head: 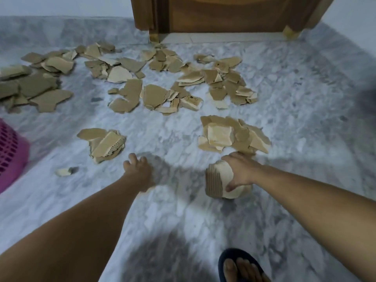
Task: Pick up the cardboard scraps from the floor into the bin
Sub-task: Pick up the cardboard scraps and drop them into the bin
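Torn brown cardboard scraps [130,94] lie scattered over the marbled floor, with small heaps at the near left [103,144] and near right [234,135]. My right hand [240,171] is shut on a thick stack of cardboard scraps [218,181], held on edge just above the floor. My left hand [138,169] hovers over bare floor with its fingers apart, holding nothing, just right of the near-left heap. One tiny scrap [64,171] lies alone at the left. A pink slotted bin [10,155] shows partly at the left edge.
A wooden door and frame [223,15] stand at the back. My foot in a dark sandal [240,267] is at the bottom right. A white wall runs along the far left.
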`<state>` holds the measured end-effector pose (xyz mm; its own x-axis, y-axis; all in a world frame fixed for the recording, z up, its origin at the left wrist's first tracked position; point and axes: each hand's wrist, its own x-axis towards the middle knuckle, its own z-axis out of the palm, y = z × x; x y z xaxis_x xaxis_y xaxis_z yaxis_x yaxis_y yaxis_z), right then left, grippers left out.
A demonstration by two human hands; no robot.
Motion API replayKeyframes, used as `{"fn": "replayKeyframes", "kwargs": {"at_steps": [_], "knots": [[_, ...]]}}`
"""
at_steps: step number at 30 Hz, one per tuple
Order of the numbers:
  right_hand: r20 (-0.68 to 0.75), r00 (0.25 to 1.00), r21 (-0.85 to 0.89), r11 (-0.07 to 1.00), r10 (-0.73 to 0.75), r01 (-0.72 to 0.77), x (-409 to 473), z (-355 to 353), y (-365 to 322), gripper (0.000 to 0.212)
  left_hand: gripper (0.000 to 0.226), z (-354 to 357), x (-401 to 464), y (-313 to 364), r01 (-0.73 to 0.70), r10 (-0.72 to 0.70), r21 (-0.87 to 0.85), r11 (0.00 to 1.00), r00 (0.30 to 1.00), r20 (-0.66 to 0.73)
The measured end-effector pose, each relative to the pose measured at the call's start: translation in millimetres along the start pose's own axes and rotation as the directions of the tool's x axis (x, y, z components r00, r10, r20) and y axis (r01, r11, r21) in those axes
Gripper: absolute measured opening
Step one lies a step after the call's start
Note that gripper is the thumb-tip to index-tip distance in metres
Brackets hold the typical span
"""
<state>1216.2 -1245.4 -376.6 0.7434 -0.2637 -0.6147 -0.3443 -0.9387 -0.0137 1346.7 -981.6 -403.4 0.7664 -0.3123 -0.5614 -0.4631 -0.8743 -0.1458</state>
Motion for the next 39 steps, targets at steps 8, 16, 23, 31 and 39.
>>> {"fn": "replayKeyframes", "kwargs": {"at_steps": [8, 16, 23, 31, 39], "knots": [[-0.101, 0.993, -0.137, 0.988, 0.061, -0.075, 19.3, 12.2, 5.0, 0.084, 0.034, -8.7, 23.3, 6.7, -0.029, -0.004, -0.394, 0.918, 0.997, -0.082], [-0.060, 0.985, 0.093, 0.983, 0.165, -0.159, 43.1, -30.6, 43.7, 0.081, 0.021, -53.3, 53.5, 82.2, -0.174, 0.110, -0.593, 0.786, 0.984, -0.143], [-0.012, 0.969, 0.259, 0.936, 0.248, -0.237, 71.4, -47.7, 112.6, 0.087, 0.039, -95.2, 94.9, 156.4, -0.203, 0.132, -0.573, 0.794, 0.978, -0.163], [-0.017, 0.950, 0.474, 0.839, 0.310, -0.265, 99.3, -48.5, 125.2, 0.118, 0.096, -92.8, 113.8, 198.6, -0.099, 0.023, -0.620, 0.778, 0.991, -0.129], [0.001, 0.944, 0.655, 0.713, 0.330, -0.250, 108.3, -44.5, 122.8, 0.095, 0.069, -90.9, 116.8, 195.1, -0.086, 0.047, -0.733, 0.674, 0.996, -0.075]]}}
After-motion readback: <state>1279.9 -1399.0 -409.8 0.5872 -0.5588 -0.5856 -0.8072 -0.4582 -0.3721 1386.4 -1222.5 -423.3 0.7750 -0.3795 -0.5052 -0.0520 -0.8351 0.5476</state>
